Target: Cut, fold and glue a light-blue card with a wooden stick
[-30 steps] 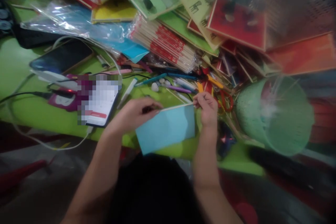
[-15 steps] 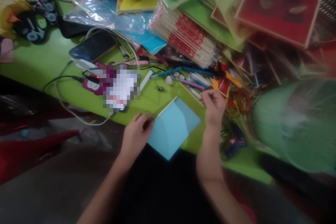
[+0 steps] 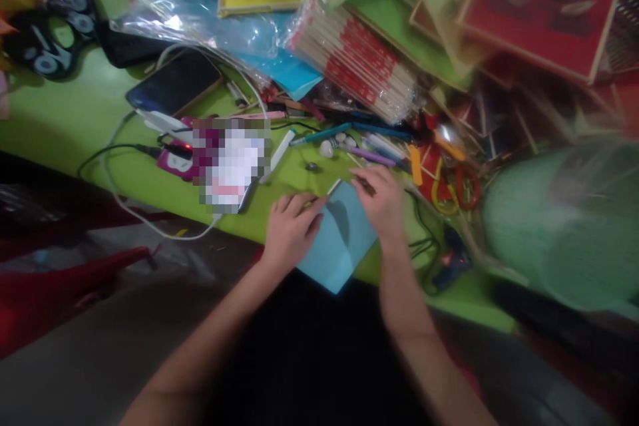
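A blue square of card or paper (image 3: 335,249) lies at the table's front edge, tilted with a corner toward me. A thin pale stick (image 3: 334,187) runs along its upper left edge. My left hand (image 3: 293,226) is closed on that left edge, fingertips along the stick. My right hand (image 3: 382,200) hovers at the card's upper right side, thumb and fingers pinched. What is between those fingers is too small and blurred to make out. Its shadow falls across the card.
Pens (image 3: 369,157), scissors (image 3: 444,190) and a wrapped bundle of sticks (image 3: 357,60) lie beyond. At left are a phone (image 3: 174,83), a purple power strip (image 3: 177,163) and cables. A glue gun (image 3: 452,259) and a large green rounded object (image 3: 559,226) stand right.
My right hand has moved left and in over the card from beside the pens. My left hand has slid up along the card's left edge. The card sits slightly farther right.
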Demonstrator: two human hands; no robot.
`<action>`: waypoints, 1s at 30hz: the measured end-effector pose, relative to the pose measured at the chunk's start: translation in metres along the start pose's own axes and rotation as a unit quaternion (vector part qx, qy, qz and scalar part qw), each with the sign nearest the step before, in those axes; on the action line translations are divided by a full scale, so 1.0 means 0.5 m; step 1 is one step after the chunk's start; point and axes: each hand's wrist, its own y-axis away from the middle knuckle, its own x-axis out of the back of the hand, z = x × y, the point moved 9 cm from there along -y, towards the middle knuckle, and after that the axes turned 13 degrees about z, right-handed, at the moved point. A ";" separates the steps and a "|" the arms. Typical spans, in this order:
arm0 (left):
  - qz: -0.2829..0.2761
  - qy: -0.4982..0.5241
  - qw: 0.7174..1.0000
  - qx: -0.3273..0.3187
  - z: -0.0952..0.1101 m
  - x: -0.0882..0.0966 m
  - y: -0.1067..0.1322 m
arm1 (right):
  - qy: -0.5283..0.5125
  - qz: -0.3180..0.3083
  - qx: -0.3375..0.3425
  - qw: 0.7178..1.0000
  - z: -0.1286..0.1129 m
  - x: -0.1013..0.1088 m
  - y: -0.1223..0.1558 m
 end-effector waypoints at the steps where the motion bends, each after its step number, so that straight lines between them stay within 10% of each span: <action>1: -0.014 -0.002 1.000 -0.013 0.002 -0.014 -0.007 | 0.016 -0.013 0.004 1.000 -0.002 -0.012 0.000; 10: -0.065 0.003 0.997 -0.034 -0.007 -0.061 -0.020 | 0.061 -0.010 -0.022 0.998 0.002 -0.019 -0.003; 21: -0.030 -0.013 0.999 0.021 -0.029 -0.051 -0.011 | -0.046 0.077 -0.168 0.982 0.019 0.143 0.126; 27: -0.029 -0.015 0.999 0.032 -0.025 -0.043 -0.029 | -0.089 -0.187 -0.211 0.955 -0.018 0.145 0.238; 30: -0.035 -0.018 0.999 0.016 -0.021 -0.046 -0.042 | -0.062 -0.176 -0.221 0.957 -0.018 0.150 0.246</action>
